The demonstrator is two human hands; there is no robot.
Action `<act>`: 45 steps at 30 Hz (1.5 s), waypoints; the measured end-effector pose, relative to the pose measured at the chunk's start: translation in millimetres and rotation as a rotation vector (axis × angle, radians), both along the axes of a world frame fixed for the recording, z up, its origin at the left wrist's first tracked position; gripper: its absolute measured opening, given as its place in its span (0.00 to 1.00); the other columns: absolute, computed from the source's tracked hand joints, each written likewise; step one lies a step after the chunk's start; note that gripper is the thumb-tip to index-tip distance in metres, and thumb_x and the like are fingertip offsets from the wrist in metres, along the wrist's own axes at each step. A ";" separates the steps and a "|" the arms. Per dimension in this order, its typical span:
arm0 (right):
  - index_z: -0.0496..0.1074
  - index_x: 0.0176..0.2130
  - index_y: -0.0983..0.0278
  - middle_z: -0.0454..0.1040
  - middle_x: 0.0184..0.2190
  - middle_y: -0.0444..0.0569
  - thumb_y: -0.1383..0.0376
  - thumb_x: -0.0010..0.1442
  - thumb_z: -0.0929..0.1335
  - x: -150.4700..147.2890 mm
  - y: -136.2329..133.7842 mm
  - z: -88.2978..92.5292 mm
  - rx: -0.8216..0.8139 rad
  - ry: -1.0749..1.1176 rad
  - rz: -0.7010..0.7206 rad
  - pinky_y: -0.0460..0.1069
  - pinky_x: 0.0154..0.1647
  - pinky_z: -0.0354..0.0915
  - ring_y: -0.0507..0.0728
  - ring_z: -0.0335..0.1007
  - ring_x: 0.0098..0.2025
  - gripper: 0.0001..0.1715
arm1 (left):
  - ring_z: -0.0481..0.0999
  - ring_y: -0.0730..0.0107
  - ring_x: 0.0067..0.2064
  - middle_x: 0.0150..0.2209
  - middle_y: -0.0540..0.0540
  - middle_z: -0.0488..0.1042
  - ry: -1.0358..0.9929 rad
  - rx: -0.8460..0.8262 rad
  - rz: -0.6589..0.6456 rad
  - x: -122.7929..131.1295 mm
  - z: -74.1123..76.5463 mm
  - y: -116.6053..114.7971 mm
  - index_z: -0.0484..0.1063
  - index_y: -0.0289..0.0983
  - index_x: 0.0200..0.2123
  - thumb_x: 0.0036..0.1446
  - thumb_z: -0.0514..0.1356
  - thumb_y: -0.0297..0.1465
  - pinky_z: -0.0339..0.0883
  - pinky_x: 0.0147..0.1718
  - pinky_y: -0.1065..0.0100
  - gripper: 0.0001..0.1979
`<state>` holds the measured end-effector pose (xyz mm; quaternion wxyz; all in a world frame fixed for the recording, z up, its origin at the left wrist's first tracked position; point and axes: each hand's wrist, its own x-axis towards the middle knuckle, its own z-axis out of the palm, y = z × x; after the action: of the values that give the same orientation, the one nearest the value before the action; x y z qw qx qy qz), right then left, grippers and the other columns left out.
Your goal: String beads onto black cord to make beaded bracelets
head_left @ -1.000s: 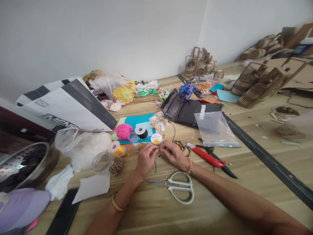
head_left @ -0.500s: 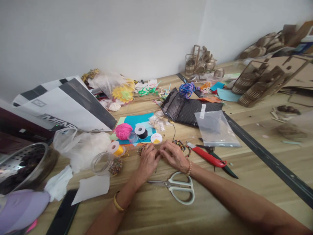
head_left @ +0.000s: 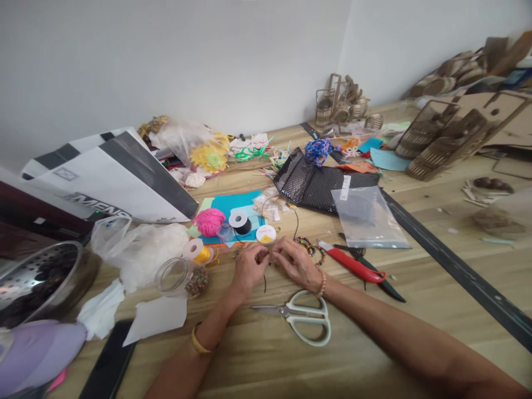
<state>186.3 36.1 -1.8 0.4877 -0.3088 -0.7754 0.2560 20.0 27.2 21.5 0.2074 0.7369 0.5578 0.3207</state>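
My left hand [head_left: 249, 269] and my right hand [head_left: 297, 265] meet fingertip to fingertip low over the table, both pinching. A thin black cord [head_left: 265, 285] runs between them, one end hanging below. Small dark beads [head_left: 261, 256] show at my left fingers; my hand partly hides them. Finished-looking beaded bracelets [head_left: 310, 246] lie just behind my right hand. Scissors with pale handles [head_left: 307, 317] rest in front of the hands. Behind stand a spool of black cord [head_left: 240, 221] and a round white-labelled spool [head_left: 266, 234].
On the left are a jar of mixed beads [head_left: 195, 280], a yellow thread spool [head_left: 198, 252], pink yarn [head_left: 210, 222] and a metal colander [head_left: 62, 277]. To the right lie a red-handled knife [head_left: 351, 265], a clear zip bag [head_left: 369, 219] and a black bubble mailer [head_left: 320, 185].
My left hand has turned slightly and its fingers have curled, so dark beads now show beside them. My right hand stays almost in place; the hanging cord end shows more.
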 end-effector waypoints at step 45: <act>0.70 0.36 0.63 0.74 0.30 0.50 0.65 0.67 0.62 -0.9 -1.6 1.0 0.127 -0.071 0.120 0.48 0.32 0.66 0.55 0.69 0.31 0.09 | 0.75 0.70 0.29 0.25 0.48 0.79 -0.913 -0.528 0.155 -18.5 -11.7 -21.1 0.80 0.37 0.26 0.37 0.72 0.34 0.68 0.35 0.67 0.11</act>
<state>185.3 34.5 -0.9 0.4622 -0.2394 -0.8239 0.2240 1.5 6.1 9.7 0.5832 0.4017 0.5254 0.4718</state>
